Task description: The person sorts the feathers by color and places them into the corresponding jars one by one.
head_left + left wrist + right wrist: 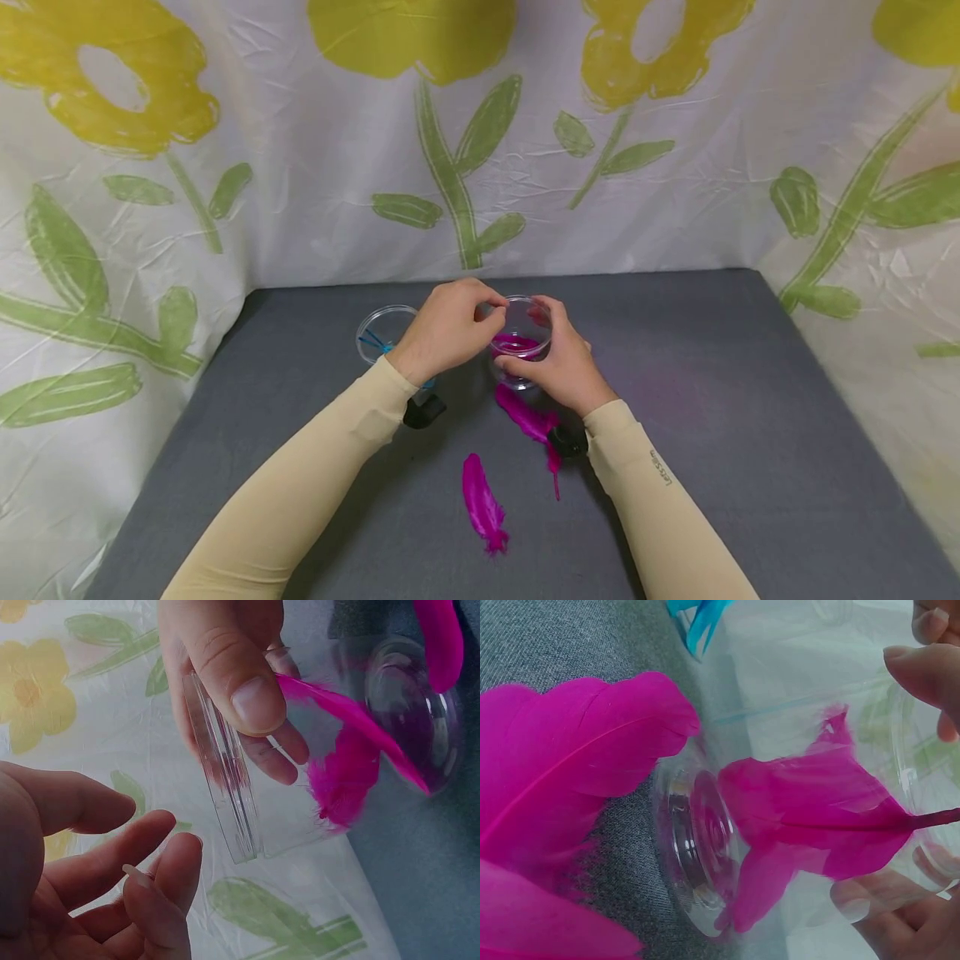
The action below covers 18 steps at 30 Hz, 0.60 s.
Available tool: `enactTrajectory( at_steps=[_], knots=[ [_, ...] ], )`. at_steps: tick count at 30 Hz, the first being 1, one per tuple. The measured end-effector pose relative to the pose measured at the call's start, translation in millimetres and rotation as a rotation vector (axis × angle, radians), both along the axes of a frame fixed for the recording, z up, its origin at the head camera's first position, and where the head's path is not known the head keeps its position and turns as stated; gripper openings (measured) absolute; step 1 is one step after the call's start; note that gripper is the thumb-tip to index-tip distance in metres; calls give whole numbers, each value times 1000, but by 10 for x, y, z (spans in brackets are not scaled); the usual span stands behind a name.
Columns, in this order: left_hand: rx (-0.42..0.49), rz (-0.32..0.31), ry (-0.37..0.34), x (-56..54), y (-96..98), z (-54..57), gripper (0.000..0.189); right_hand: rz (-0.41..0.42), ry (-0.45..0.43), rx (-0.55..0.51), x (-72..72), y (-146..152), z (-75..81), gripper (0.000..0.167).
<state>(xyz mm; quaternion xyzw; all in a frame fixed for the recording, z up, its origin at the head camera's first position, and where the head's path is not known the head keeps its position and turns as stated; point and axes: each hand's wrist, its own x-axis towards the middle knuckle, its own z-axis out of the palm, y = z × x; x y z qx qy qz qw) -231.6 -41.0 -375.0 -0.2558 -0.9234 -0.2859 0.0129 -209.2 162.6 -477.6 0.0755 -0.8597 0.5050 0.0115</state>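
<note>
My right hand (562, 358) grips a clear plastic cup (517, 387), thumb on the near side and fingers round the far side. Magenta feathers (817, 817) are inside the cup, one with its quill toward the rim. By the rim hovers my left hand (453, 329); its fingers (112, 799) are loosely bent, with nothing visible between them. On the table a magenta feather (525, 415) lies just below the cup, partly behind the right wrist camera. Another magenta feather (483, 504) rests nearer to me.
A second clear cup (360, 346), holding blue feathers (372, 340), stands to the left, partly hidden by the left hand. The grey table (690, 467) ends at the back against a flower-printed white curtain (315, 225).
</note>
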Motion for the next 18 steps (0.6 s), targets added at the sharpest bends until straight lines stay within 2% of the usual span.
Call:
enactTrajectory(
  at_steps=[7,14,18],
  knots=[
    [24,-40,8,70,-18,-21,23,1,11,6,-2,6,-14,107],
    [62,-165,57,222,-55,-30,20,16,4,25,-22,39,-2,105],
    [59,-212,98,305,-61,-21,19,36,4,29,-45,79,-1,104]
  ],
)
